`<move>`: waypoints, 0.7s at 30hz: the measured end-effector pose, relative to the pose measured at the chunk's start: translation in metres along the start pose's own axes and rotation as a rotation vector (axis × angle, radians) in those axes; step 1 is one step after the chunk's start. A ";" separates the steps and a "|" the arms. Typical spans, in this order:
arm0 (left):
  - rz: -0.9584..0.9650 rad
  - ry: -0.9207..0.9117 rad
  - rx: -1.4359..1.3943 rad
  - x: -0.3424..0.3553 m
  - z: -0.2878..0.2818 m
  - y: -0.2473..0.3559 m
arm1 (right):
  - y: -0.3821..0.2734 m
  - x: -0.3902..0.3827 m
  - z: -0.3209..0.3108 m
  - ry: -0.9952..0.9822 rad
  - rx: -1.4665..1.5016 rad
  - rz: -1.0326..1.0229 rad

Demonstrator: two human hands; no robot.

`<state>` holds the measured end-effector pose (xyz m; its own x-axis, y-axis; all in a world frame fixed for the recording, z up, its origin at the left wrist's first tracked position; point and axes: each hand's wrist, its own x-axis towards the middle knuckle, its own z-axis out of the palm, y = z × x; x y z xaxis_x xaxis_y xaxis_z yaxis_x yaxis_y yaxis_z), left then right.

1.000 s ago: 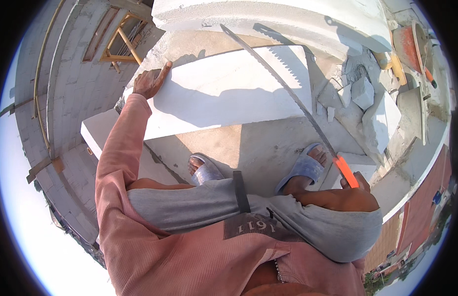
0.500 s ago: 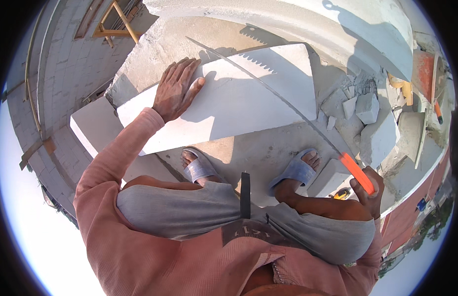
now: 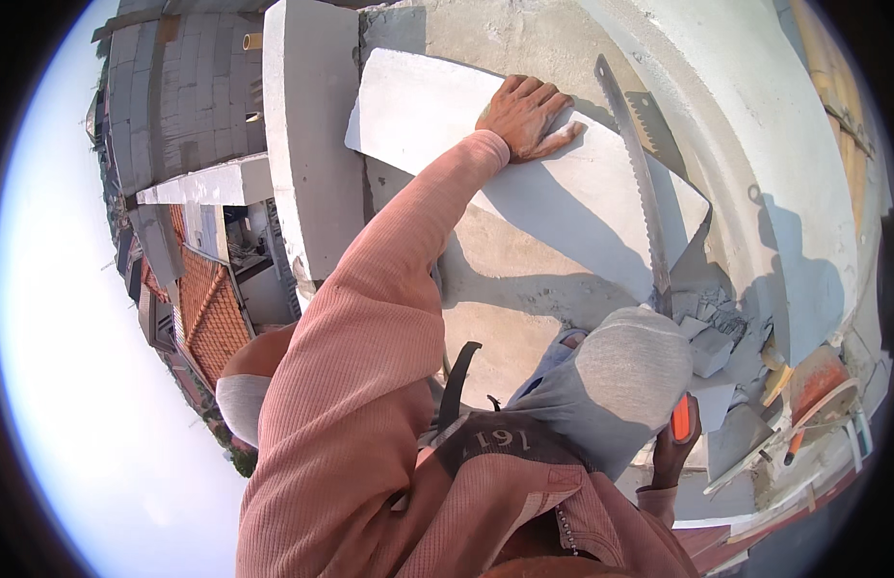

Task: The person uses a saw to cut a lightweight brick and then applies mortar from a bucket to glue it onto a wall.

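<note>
Nearest the camera, a pink sleeve (image 3: 360,337) extends up from the lower edge, with a grey-trousered knee (image 3: 635,371) to its right. Beside the knee, at lower right, is the right hand (image 3: 681,445); its grip is narrow, wrapped around the orange handle (image 3: 680,418) of a handsaw (image 3: 638,164). The knee hides part of the saw. The blade reappears above it and extends upward across the right portion of a white block (image 3: 423,101), teeth facing left; whether blade and block touch cannot be told. The block lies at a slant over a concrete surface (image 3: 500,255). The left hand (image 3: 531,118) is set on the block's top face, palm down, near its far edge; its grip is wide, fingers extended. Right of the block lies grey rubble (image 3: 712,349), with a reddish container (image 3: 819,387) farther right. Beyond the block, a long pale slab (image 3: 697,87) curves along the upper right. At far left are a grey block wall (image 3: 211,91) and an orange tiled roof (image 3: 218,323).
</note>
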<state>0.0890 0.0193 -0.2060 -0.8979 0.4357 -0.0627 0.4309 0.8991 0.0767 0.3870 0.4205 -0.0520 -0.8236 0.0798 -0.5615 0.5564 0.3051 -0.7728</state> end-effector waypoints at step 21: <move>0.057 -0.040 -0.143 0.004 -0.004 0.002 | -0.219 -0.029 0.017 0.189 -0.447 0.032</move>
<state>0.0859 0.0232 -0.2017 -0.8667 0.4899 -0.0936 0.4615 0.8589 0.2221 0.2910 0.3352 0.1284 -0.8355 0.2543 -0.4872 0.5143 0.6743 -0.5299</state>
